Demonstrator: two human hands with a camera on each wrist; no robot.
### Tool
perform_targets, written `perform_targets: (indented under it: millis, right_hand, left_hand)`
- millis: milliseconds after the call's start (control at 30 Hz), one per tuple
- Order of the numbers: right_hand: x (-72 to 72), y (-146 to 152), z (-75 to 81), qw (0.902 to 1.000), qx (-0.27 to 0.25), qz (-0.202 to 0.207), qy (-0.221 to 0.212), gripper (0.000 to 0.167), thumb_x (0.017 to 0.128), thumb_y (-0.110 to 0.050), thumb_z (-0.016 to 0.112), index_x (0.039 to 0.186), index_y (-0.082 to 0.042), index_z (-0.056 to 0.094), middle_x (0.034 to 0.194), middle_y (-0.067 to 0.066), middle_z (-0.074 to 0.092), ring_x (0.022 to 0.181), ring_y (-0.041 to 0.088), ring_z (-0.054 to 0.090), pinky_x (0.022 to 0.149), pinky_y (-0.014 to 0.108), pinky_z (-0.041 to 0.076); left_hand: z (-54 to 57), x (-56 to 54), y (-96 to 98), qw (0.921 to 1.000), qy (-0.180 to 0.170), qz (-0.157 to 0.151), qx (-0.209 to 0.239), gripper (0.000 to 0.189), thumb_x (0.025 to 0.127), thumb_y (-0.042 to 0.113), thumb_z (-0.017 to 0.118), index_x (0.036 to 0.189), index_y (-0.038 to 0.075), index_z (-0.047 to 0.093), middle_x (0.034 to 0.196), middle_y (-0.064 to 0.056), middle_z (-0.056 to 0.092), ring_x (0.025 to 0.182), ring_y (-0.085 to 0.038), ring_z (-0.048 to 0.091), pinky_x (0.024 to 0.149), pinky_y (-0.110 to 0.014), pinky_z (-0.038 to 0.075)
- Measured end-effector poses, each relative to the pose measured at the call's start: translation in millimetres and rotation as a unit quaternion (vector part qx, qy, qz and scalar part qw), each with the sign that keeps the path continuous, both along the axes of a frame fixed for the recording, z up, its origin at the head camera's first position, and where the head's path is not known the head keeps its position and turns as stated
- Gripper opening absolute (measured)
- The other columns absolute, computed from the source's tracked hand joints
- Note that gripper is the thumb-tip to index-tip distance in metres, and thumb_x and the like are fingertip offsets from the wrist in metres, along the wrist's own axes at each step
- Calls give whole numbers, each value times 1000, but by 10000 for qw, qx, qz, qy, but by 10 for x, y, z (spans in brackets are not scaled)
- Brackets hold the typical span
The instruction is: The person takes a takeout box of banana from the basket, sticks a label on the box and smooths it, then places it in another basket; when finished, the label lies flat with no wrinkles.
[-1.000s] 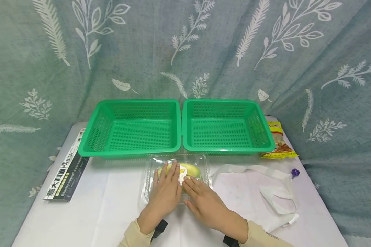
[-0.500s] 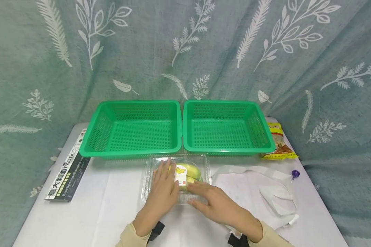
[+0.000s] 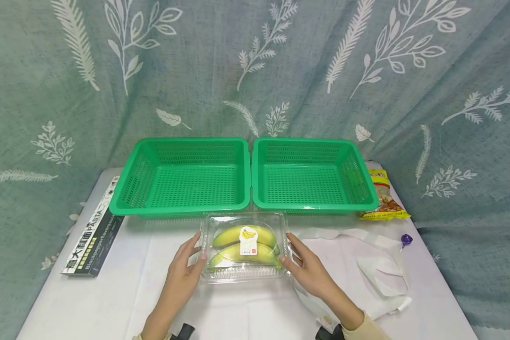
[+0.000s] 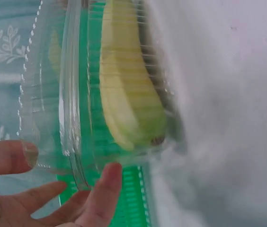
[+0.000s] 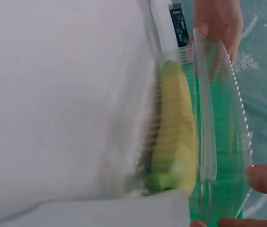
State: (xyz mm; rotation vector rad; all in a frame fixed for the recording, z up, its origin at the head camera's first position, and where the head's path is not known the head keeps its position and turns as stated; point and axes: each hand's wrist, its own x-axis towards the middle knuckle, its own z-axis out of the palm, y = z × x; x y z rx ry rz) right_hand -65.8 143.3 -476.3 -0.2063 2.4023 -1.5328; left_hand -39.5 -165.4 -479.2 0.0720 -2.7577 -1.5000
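Note:
A clear plastic clamshell box (image 3: 238, 275) with bananas (image 3: 227, 255) inside is centred in the head view. Its lid is down and bears a white banana label (image 3: 248, 246). My left hand (image 3: 182, 271) grips the box's left edge, thumb towards the near corner. On the opposite edge, my right hand (image 3: 308, 269) holds it with the thumb in front and the fingers at the side. Up close in the left wrist view, the thumb and fingers lie at the box's rim (image 4: 69, 104). The right wrist view shows only fingertips (image 5: 266, 179) at its corner.
Two green baskets, left (image 3: 178, 210) and right (image 3: 314, 206), stand behind the box. A black-and-white pasta box (image 3: 91, 236) lies left. At right are a yellow food packet (image 3: 382, 196), white fabric with straps (image 3: 369, 233) and a small purple-wrapped item (image 3: 405, 239).
Both hands have left the lid's top, where they lay flat, and moved outward to grip the box's left and right sides. The box now looks slightly tilted up, its front wall showing.

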Motion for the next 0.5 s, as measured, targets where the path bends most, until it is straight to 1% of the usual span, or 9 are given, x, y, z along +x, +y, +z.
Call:
perform_targets:
  millis: [100, 200, 333, 433, 500]
  right_hand:
    - [-3, -20, -30, 9997, -202, -155, -59, 71, 100, -28, 62, 157, -1, 29, 164, 23, 26, 151, 43, 28, 116, 47, 36]
    - [-5, -33, -43, 9992, -300, -251, -88, 70, 100, -26, 62, 156, 0, 30, 164, 25, 26, 151, 44, 26, 115, 47, 37]
    - [-1, -45, -50, 9990, -334, -297, -90, 70, 99, -25, 63, 156, 1, 30, 164, 25, 25, 151, 45, 26, 113, 46, 38]
    - [5, -56, -54, 9984, -372, -392, -136, 70, 99, -25, 64, 156, -1, 32, 164, 23, 27, 151, 43, 27, 112, 42, 40]
    - [22, -64, -47, 9979, -391, -490, -176, 70, 98, -26, 65, 155, -2, 33, 164, 21, 29, 151, 41, 29, 112, 39, 41]
  left_hand:
    - [-23, 11, -1, 10000, -25, -4, 51, 53, 106, 24, 51, 155, 9, 37, 159, -20, 36, 134, -44, 51, 95, -56, 56]
    - [-20, 7, 11, 10000, -22, 23, -6, 52, 106, 25, 51, 154, 9, 40, 159, -19, 37, 131, -43, 54, 92, -59, 57]
    - [-13, 7, 14, 9999, 16, 53, -90, 51, 106, 25, 51, 153, 8, 41, 158, -20, 38, 130, -43, 56, 91, -59, 57]
    - [-9, 15, 5, 9999, 31, 56, -77, 51, 105, 24, 52, 153, 8, 41, 158, -20, 38, 130, -44, 56, 91, -58, 58]
    - [9, 32, -4, 10000, -26, 50, -42, 53, 105, 24, 53, 153, 8, 40, 159, -20, 37, 130, -46, 56, 91, -56, 58]
